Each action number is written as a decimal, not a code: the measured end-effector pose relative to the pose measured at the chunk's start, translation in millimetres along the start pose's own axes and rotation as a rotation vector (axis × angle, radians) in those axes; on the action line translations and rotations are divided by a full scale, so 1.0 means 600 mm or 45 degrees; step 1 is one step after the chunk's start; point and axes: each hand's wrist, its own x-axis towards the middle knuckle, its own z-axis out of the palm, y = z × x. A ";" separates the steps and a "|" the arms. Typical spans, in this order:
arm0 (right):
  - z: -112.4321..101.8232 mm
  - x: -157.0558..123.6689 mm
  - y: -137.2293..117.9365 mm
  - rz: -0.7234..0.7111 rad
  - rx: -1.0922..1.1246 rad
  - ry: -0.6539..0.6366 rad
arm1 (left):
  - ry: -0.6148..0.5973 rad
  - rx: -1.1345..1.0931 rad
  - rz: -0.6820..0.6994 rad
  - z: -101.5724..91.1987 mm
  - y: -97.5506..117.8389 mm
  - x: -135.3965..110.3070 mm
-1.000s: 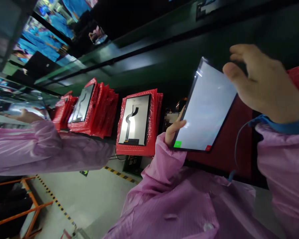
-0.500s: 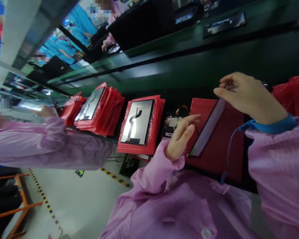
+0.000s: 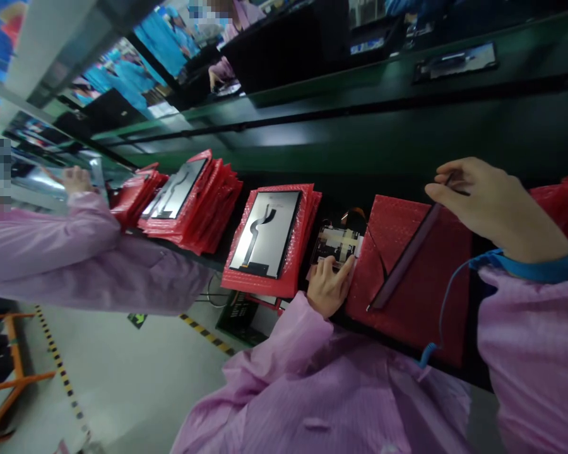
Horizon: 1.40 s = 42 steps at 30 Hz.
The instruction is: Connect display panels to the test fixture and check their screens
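Observation:
My right hand (image 3: 487, 205) pinches the upper edge of a thin display panel (image 3: 402, 261). The panel is tilted up nearly on its edge, its lower end over a red bubble-wrap pad (image 3: 447, 296). A thin dark cable runs from the panel's left side toward a small circuit board (image 3: 338, 243) with tan tape across it. My left hand (image 3: 330, 289) rests at the board's near edge, fingers apart, fingertips touching it. Around my right wrist is a blue strap (image 3: 539, 265) with a coiled cord.
To the left, a display panel (image 3: 267, 233) lies on red bubble-wrap sheets, with a taller stack (image 3: 213, 214) beyond it. A co-worker's sleeve (image 3: 76, 233) reaches in at far left. Another panel (image 3: 459, 63) lies on the green shelf. More red wrap (image 3: 565, 205) sits at right.
My left hand has moved from beside the panel left and down onto the circuit board. The panel, still in my right hand, has tipped more edge-on. The view has shifted slightly.

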 end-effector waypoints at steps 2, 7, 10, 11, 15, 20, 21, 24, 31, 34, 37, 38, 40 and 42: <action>-0.001 0.000 0.002 -0.019 0.001 0.008 | -0.054 0.018 -0.008 -0.003 0.000 0.002; -0.003 -0.003 -0.001 -0.023 0.012 -0.010 | -0.125 -0.151 -0.074 -0.009 0.001 0.009; -0.007 -0.005 -0.007 0.000 0.024 -0.023 | -0.164 -0.218 -0.131 -0.011 0.002 0.017; -0.009 -0.005 -0.009 0.001 0.026 -0.023 | -0.168 -0.224 -0.135 -0.010 0.003 0.018; -0.010 -0.011 -0.017 0.021 -0.026 -0.019 | -0.123 -0.243 -0.134 -0.006 0.002 0.015; -0.018 -0.046 -0.021 0.160 -0.113 0.147 | 0.065 -0.416 0.156 -0.001 -0.007 0.000; -0.023 -0.058 -0.019 0.203 -0.114 0.114 | 0.041 -0.440 0.268 0.000 -0.009 0.000; -0.051 -0.098 -0.005 0.300 -0.143 0.058 | -0.111 -0.443 0.435 0.003 -0.009 0.002; -0.110 -0.140 0.033 0.497 0.331 0.118 | -0.126 -0.380 0.396 0.011 0.006 0.011; -0.093 -0.123 0.035 0.483 0.472 0.156 | -0.160 -0.402 0.367 0.016 0.008 0.017; -0.044 -0.100 0.042 0.479 0.612 0.024 | -0.183 -0.480 0.298 0.023 0.005 0.024; -0.024 -0.092 0.049 0.476 0.656 -0.046 | -0.193 -0.515 0.270 0.025 0.003 0.027; 0.014 -0.079 0.067 0.478 0.721 -0.146 | -0.216 -0.581 0.226 0.026 -0.001 0.030; 0.042 -0.070 0.087 0.485 0.699 -0.175 | -0.249 -0.628 0.217 0.023 -0.006 0.033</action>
